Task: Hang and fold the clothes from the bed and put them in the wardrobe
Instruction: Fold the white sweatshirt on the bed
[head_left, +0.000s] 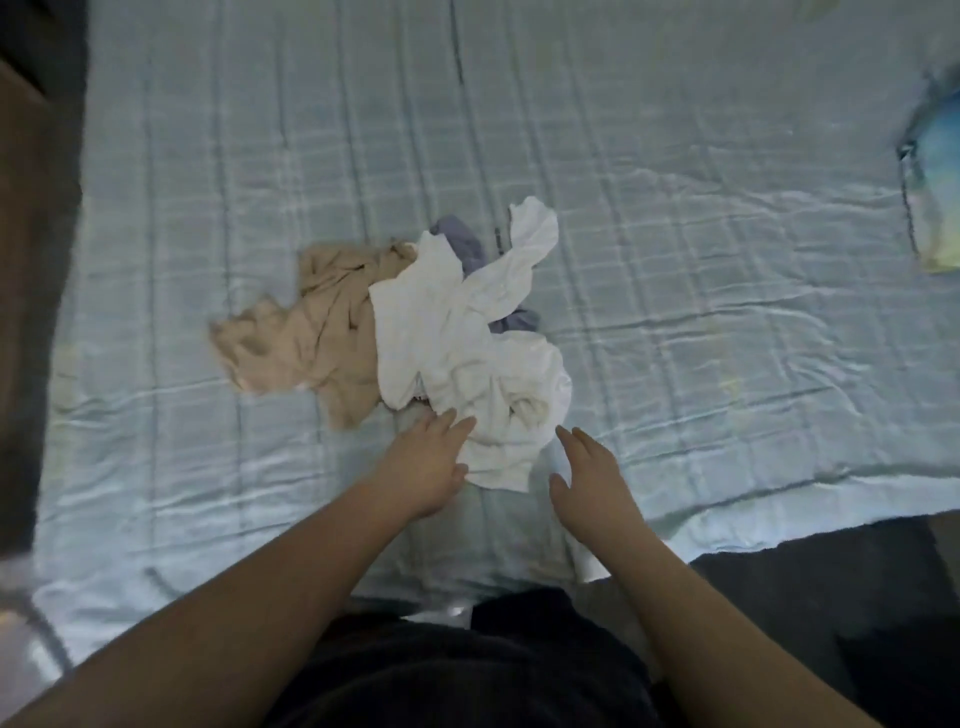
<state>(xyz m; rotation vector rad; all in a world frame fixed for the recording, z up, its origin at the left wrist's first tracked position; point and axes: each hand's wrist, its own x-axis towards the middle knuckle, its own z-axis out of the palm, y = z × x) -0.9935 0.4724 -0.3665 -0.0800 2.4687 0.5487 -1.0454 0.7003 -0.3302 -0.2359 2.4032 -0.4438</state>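
Head view: crumpled white garment (467, 353).

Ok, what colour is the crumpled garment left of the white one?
Beige; the garment shows best in the head view.

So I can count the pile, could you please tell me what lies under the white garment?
A grey-blue garment peeks out from under the white garment, and the right edge of the beige garment runs beneath it. Anything else below is covered.
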